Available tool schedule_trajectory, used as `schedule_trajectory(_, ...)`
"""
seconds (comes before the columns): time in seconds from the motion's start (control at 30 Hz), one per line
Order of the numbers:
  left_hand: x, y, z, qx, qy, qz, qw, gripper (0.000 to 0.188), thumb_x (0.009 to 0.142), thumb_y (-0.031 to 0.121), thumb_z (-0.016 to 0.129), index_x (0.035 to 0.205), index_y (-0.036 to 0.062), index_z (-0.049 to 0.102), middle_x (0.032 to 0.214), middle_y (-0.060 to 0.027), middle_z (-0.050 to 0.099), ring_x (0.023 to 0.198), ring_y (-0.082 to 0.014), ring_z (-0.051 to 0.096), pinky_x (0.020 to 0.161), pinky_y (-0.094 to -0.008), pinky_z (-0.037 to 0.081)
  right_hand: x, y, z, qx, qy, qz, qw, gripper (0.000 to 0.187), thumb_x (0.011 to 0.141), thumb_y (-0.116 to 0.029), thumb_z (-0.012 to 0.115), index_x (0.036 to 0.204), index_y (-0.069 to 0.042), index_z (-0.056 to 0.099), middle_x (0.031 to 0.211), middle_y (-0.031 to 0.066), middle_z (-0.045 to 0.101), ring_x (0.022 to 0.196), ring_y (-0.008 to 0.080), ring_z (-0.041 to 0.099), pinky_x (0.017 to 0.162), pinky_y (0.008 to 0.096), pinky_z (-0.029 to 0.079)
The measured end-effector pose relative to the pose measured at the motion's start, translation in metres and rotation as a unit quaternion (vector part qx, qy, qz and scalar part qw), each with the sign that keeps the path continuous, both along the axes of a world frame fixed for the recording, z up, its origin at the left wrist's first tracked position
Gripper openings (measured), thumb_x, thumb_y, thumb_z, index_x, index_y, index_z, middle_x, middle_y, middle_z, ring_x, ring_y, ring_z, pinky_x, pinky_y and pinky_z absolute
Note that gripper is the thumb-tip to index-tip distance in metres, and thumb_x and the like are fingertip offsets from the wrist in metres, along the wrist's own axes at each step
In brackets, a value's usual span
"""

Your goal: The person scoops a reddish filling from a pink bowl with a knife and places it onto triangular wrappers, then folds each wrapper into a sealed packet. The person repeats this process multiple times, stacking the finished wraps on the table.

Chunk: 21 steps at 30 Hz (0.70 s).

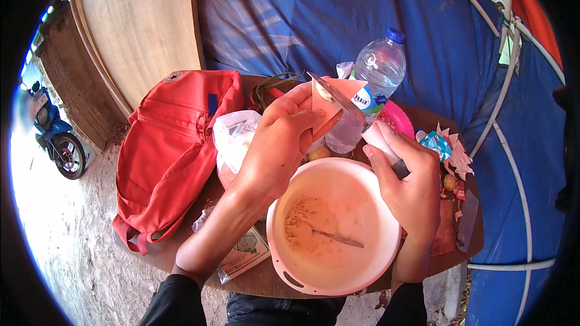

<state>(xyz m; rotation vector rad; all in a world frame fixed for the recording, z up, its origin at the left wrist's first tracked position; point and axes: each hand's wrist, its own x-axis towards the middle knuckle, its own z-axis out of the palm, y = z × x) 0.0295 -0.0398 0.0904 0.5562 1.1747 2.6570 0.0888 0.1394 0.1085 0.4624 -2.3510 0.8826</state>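
My left hand [272, 139] pinches a flat, orange-pink piece [326, 122], maybe folded paper or a packet, with a pale lump near its top. My right hand [411, 187] is closed around the white handle of a knife [345, 104]. The blade points up and left, lying against or just in front of the orange-pink piece; contact is hard to tell. Below both hands stands a white plastic bowl [368, 217]. Beige, crumbly paste [305, 220] sticks to the bowl's inside left, and a spoon [338, 238] rests in it.
A red backpack [175, 151] lies left on the brown table, beside a clear plastic bag [235, 136]. Behind the hands stands a large water bottle [382, 63]. A pink dish [397, 119] and a blue wrapper [436, 145] sit right. Blue tarpaulin [302, 18] hangs behind.
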Motion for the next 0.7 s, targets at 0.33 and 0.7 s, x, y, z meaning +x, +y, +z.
schedule_trajectory(0.33, -0.002, -0.001, -0.005, 0.003, -0.008, 0.002, 1.0, 0.046, 0.092, -0.006, 0.045, 0.138, -0.0103, 0.039, 0.129, -0.0155, 0.058, 0.119, -0.0192, 0.058, 0.107, -0.03, 0.045, 0.005, 0.001, 0.0, 0.037, -0.005, -0.021, 0.999, 0.033, 0.08, 0.003, 0.07, 0.113, 0.007, 0.066, 0.096, 0.0225, 0.07, 0.088, 0.0277, 0.072, 0.077, 0.0339, 0.052)
schedule_trajectory(0.7, -0.01, -0.012, -0.004, 0.076, -0.024, -0.072, 0.994, 0.038, 0.097, 0.012, 0.046, 0.128, -0.0111, 0.049, 0.124, -0.0186, 0.061, 0.115, -0.0214, 0.062, 0.105, -0.0312, 0.047, 0.011, 0.002, 0.001, 0.058, -0.016, -0.033, 0.998, 0.036, 0.078, 0.003, 0.071, 0.114, 0.006, 0.066, 0.088, 0.021, 0.069, 0.079, 0.0281, 0.07, 0.072, 0.0344, 0.051)
